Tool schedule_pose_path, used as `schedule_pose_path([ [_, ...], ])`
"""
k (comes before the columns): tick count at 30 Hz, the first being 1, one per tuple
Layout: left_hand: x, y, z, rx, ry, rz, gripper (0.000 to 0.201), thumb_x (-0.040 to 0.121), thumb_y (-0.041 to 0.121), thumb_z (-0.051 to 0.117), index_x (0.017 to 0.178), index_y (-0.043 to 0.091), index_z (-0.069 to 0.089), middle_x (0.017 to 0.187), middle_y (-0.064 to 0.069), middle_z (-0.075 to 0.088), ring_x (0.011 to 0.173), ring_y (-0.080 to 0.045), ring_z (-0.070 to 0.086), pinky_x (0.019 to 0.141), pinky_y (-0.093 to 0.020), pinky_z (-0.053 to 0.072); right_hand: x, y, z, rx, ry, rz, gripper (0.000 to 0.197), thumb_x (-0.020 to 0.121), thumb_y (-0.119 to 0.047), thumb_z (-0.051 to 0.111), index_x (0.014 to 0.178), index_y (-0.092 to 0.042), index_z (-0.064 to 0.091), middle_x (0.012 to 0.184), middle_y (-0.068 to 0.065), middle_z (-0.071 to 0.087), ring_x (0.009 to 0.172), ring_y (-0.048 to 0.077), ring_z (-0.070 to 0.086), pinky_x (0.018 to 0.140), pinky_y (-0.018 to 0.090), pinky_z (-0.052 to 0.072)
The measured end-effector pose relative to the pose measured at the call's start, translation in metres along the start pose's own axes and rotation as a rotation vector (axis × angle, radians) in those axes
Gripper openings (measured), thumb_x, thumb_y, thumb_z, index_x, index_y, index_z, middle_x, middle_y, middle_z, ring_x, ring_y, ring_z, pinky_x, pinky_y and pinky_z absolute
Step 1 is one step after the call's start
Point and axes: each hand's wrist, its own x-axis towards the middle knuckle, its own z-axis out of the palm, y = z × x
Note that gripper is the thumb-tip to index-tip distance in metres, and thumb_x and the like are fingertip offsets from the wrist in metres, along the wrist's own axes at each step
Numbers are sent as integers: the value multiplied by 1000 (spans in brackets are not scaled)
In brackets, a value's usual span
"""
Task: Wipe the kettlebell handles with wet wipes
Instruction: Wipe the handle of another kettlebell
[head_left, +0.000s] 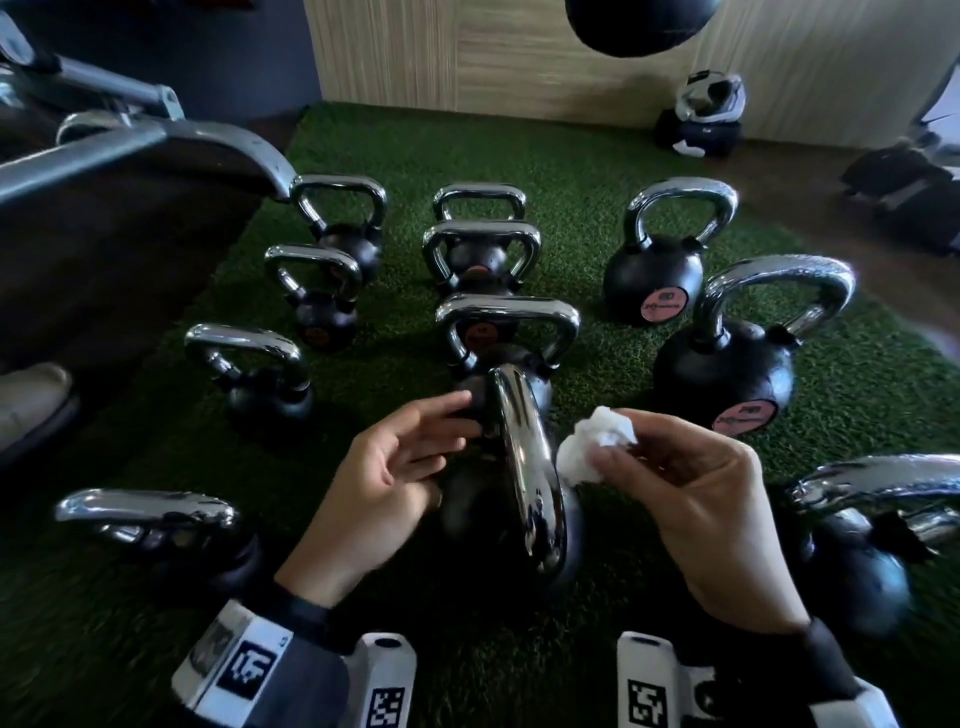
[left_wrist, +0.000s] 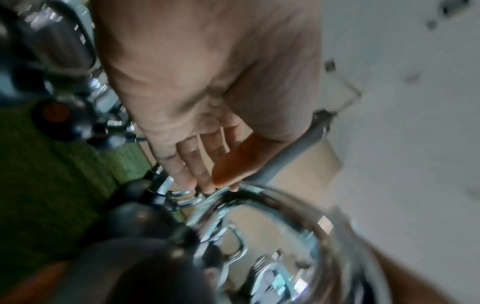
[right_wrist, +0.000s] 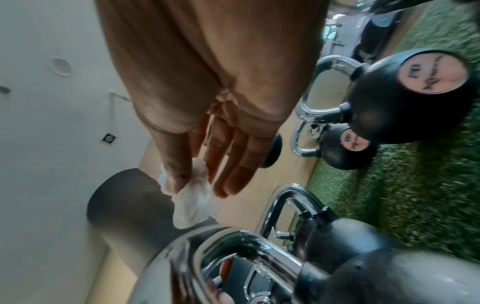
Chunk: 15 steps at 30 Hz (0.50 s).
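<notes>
Lower centre of the head view: right hand (head_left: 691, 499) pinches a crumpled wet wipe (head_left: 597, 447) beside the nearest chrome kettlebell handle (head_left: 524, 467); relaxed left hand (head_left: 400, 462) should steady it, wrapping the wipe fully around.

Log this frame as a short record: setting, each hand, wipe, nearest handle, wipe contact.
setting: kettlebells standing on green turf
left hand: open, fingers beside the nearest handle, holding nothing
right hand: pinches the wipe
wipe: white, crumpled
nearest handle: chrome, seen edge-on between the hands
wipe contact: wipe close to the handle's right side; touching or not cannot be told
</notes>
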Motion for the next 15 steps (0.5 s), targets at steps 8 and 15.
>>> schedule_pose_path([
  [8,-18,-62,74,856,-175,6,148,53,92,63,163,26,-11,171,9,-14,158,-19,-16,129,-50,4,-1,48,-11,202,237,251,27,87,-5,75,113,-7,76,101,14,80,88,25,76,73,30,65],
  [15,-10,-83,90,782,112,143,101,73,66,65,150,5,45,159,-10,41,150,-31,33,119,-55,31,1,69,-15,192,94,321,15,97,-10,70,107,-1,70,87,8,68,82,21,59,78,34,50],
])
